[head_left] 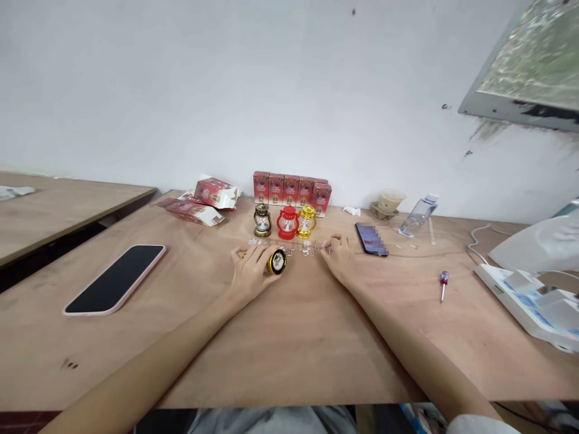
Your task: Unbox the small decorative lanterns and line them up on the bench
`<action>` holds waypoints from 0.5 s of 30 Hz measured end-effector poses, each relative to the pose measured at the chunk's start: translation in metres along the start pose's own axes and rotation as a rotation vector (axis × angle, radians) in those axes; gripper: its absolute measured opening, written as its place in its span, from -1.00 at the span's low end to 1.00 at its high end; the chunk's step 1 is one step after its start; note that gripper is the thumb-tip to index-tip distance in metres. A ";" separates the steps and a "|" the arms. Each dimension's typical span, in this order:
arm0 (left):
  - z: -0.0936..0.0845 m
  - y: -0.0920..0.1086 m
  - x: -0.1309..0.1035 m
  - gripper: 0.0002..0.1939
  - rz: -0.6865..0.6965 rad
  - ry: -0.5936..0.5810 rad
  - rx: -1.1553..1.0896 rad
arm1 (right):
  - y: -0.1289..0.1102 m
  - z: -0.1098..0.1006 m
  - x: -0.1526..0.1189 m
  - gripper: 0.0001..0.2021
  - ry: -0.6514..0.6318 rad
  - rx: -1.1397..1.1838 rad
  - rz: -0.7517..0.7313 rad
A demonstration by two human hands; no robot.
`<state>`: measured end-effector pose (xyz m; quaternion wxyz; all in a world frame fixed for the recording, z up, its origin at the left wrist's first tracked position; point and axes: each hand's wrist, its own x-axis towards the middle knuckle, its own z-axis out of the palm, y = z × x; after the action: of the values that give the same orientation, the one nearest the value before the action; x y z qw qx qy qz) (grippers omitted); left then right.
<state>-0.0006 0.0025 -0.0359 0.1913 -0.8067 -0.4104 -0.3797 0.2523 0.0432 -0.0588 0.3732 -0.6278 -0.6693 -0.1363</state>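
My left hand [253, 268] is wrapped round a small gold lantern [277, 261], which lies tipped over with its dark round base facing me. Further right, my right hand [340, 258] rests low on the table with its fingertips drawn together at some small wire pieces [308, 248]. Whether a wire is between those fingers is too small to make out. Just beyond my hands stand three upright miniature lanterns: a bronze one [262, 221], a red one [287, 223] and a gold one [306, 222]. Small white bits [257, 242] lie in front of the bronze lantern.
Behind the lanterns, several red boxes [291, 190] stand in a row; opened cartons [199, 208] lie left of them. A pink-edged phone [116, 280] is at left. Rightward are another phone [371, 239], a cup [389, 203], a bottle [418, 216], a screwdriver [444, 284] and a power strip [527, 304].
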 end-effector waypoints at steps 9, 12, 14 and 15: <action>-0.002 0.006 -0.001 -0.62 0.054 -0.010 -0.002 | -0.007 -0.006 -0.006 -0.90 0.046 0.131 0.038; -0.002 0.008 -0.001 -0.63 0.089 0.028 0.027 | -0.024 -0.013 -0.016 -0.89 0.088 0.357 0.045; -0.003 0.009 -0.001 -0.64 0.106 0.034 0.044 | -0.041 -0.019 -0.026 -0.89 0.104 0.502 -0.001; -0.004 0.010 -0.001 -0.65 0.114 0.031 0.049 | -0.051 -0.021 -0.031 -0.90 0.100 0.558 -0.039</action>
<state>0.0051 -0.0061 -0.0347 0.2384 -0.8179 -0.3701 -0.3704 0.2095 -0.0020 -0.0504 0.5613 -0.4803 -0.6738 0.0153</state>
